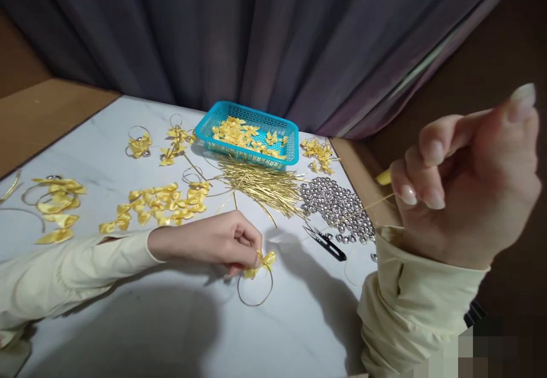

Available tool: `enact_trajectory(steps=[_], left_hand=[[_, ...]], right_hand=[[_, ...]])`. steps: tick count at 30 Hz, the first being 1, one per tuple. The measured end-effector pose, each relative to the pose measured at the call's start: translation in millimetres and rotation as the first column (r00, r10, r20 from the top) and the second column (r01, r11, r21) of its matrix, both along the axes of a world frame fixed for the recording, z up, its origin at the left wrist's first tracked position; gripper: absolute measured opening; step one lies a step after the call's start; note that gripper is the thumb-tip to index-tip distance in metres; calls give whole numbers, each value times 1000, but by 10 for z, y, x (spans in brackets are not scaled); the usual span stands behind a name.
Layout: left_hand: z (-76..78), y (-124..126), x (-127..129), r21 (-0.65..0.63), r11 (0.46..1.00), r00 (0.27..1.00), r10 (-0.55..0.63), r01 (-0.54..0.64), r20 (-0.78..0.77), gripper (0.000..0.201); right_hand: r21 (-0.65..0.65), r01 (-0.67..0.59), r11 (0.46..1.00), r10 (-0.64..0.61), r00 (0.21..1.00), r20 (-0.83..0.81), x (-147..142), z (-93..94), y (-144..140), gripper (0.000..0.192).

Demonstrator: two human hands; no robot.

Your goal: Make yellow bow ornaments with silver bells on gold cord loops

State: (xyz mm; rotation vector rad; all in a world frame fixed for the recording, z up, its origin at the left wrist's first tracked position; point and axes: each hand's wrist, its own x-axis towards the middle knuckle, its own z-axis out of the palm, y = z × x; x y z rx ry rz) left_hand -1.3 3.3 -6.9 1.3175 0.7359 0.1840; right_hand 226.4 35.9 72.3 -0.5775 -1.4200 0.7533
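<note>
Head view: marble-look white table, smooth w/ faint grey veins. L hand is low over it, front-centre, fingers bent in & pinching a shiny satin-like yellow bow; thin round gold ring loops out just below the bow. R hand is raised at far R, palm partly showing, fingers curled; fine gold thread runs taut into them, so grasping that. Yellow piece sticks out beside those fingers; can't tell what it is.

Behind L hand: loose bows, soft & knotted, in a cluster; then a heap of stiff, glittery gold strips. R of the heap: round shiny silver beads, w/ black-handled snips near, blades metal. At back: blue plastic basket, mesh walls, more bows inside. Dark pleated fabric curtain beyond.
</note>
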Motion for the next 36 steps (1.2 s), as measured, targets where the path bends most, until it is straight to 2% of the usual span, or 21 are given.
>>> enact_trajectory(steps=[4,8,13,19,26,32,36], left_hand=[[0,8,-8,3,1000,1000,8,-8,10,17],[-21,17,-7,-23,1000,1000,-13,13,16,17],[-58,16,3,-78,996,999,-32,32,-1,19],[-78,32,-11,-124,992,1000,-31,30,2,20],[-30,23,-24,-139,990,1000,-23,25,14,19],[-23,25,-43,-133,991,999,-22,27,37,21],[-19,32,-37,-119,992,999,-25,29,37,22]], right_hand=[[15,46,999,-45,999,-23,-14,9,11,29],[143,158,977,-168,984,62,-70,-51,28,28],[198,279,940,-311,938,152,-81,-120,55,30],[213,267,940,-298,946,126,-43,-139,94,29],[210,267,941,-300,943,146,-29,-160,133,31],[198,358,912,-388,910,144,12,-170,140,31],[190,326,926,-358,918,173,45,-190,157,30]])
